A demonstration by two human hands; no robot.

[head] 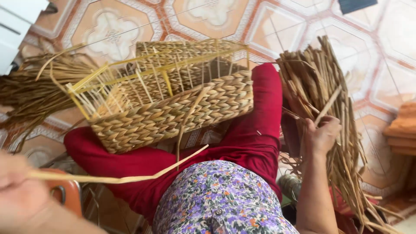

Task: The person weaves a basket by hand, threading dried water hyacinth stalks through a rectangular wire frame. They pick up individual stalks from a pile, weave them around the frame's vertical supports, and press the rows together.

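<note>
Head view. Person seated on a patterned tiled floor (pixel 372 34), legs in red trousers (pixel 255 130), floral top at bottom centre. A half-woven rectangular basket (pixel 173 110) rests tilted on the lap, braided wall finished, bare upright stakes standing above the rim on the side away from the body.

Left hand (pixel 17 195): blurred at the lower left edge, fingers clenched on one end of a long pale straw strand (pixel 130 175). The strand runs from those fingers toward the basket, rising to just below its braided wall; whether it is tied into the weave cannot be told.

Right hand (pixel 323 134): fingers closed around a stem in the bundle of dry straw (pixel 329 95), which stands just beyond the right knee and fans out above and below the fingers. A second heap of straw (pixel 34 86) lies on the floor beyond the left fingers, well apart from them.

Judgement on technique: the right fingers should separate a single stem of even width, pulling along the bundle's length so neighbours do not snag. The left should keep the held strand taut and flat, not twisted, so the basket does not slide off the lap.
</note>
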